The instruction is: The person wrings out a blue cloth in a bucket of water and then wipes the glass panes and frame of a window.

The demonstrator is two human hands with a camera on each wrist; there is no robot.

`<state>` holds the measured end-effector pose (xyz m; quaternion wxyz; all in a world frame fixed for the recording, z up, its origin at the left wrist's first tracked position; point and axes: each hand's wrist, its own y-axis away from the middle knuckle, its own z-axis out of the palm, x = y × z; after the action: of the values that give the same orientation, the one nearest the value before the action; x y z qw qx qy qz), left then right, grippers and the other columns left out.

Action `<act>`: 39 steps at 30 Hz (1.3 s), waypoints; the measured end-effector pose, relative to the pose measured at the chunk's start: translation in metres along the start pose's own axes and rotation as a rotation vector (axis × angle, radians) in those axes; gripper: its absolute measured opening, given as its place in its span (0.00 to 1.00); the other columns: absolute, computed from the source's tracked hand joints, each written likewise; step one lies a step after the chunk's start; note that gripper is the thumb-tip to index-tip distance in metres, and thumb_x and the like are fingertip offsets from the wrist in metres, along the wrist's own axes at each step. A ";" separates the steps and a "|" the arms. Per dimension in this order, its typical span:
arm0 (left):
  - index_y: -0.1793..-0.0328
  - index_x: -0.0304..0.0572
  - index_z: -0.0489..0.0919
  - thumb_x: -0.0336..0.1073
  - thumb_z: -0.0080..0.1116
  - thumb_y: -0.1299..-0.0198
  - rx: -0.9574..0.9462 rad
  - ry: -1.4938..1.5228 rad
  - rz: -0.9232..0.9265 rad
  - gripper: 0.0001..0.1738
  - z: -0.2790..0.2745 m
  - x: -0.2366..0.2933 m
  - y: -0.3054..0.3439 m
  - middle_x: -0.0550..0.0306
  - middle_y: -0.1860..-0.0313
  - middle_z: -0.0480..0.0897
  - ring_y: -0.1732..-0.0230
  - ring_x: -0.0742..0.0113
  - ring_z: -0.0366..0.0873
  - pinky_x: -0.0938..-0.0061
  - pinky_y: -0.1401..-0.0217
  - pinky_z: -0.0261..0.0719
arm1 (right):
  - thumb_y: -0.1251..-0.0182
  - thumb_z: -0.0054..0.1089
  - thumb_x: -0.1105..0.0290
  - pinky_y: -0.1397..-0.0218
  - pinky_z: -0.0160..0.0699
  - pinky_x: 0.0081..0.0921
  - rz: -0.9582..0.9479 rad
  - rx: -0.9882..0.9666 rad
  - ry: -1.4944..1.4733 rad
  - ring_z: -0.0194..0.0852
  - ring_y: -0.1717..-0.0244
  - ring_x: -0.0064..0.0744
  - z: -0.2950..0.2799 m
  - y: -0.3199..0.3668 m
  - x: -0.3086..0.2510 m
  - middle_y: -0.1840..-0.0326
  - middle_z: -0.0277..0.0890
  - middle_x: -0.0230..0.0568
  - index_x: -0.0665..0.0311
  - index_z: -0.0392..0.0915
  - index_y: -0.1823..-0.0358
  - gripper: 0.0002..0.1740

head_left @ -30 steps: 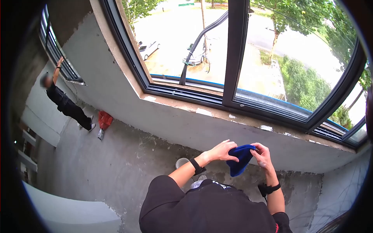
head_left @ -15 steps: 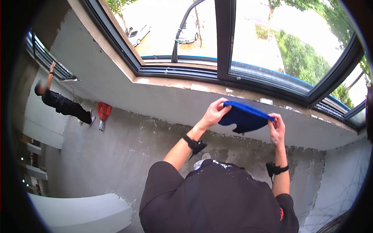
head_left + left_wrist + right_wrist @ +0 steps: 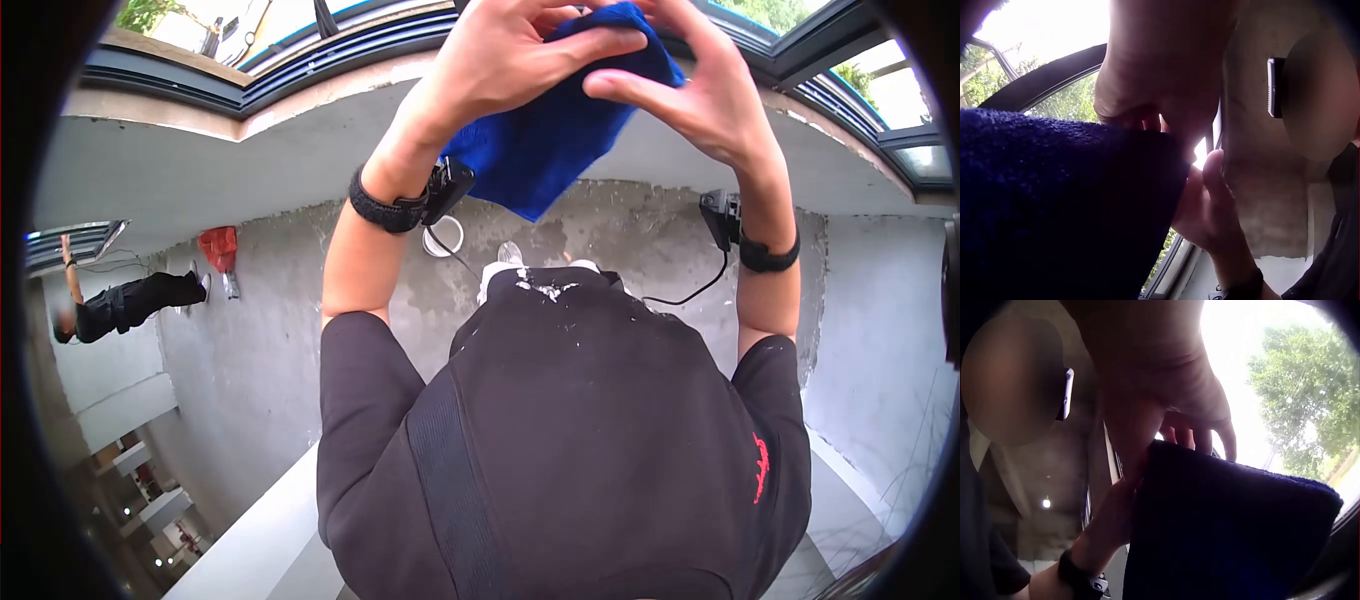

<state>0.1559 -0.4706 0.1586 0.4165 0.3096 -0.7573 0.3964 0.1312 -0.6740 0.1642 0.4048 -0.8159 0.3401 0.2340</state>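
your left hand [image 3: 515,60] and right hand [image 3: 705,95] are raised close together in front of the window frame [image 3: 200,85]. both grip the blue cloth [image 3: 545,150] by its upper edge. the left fingers are curled over the top of the cloth, and the right hand's fingers close on it from the other side. whether the two hands touch each other, you cannot tell. the cloth hangs down between your wrists, its lower corner pointing toward your chest. from each wrist view the cloth fills the lower part, with the fingers curled over its edge. below it, a white bucket [image 3: 443,238] stands on the concrete floor [image 3: 270,340]. far to your left another person [image 3: 125,300] is near a red bag [image 3: 218,246].
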 end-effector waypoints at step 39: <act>0.35 0.40 0.81 0.53 0.72 0.40 0.190 -1.092 -1.399 0.33 -0.309 0.046 0.437 0.51 0.61 0.86 0.59 0.64 0.83 0.69 0.53 0.81 | 0.36 0.68 0.84 0.38 0.76 0.26 0.098 -0.005 0.153 0.81 0.47 0.35 0.022 0.066 0.090 0.51 0.85 0.43 0.71 0.84 0.49 0.14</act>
<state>-0.0954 0.0041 0.1534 0.1169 0.8799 -0.4517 -0.0900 0.1396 -0.7182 0.0598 0.3638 -0.8148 0.4089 0.1913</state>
